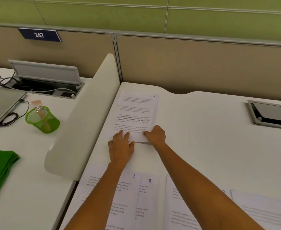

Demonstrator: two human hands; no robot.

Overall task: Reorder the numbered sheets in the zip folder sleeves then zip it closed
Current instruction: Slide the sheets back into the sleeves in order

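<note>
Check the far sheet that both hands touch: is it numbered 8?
No: the far sheet bears a handwritten 6 in its top right corner.

The print on sheet 6 (136, 113) is too small to be read, sheet 7 (128, 200) and sheet 8 (148, 200) are cut off by the bottom edge, and the next sheet's (172, 206) number is mostly hidden by the right arm (194, 188).

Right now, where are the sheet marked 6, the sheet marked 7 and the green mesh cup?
sheet marked 6 (134, 113), head view, middle of its printed text.
sheet marked 7 (129, 195), head view, the paper below its number.
green mesh cup (42, 121), head view, its mesh side wall.
</note>
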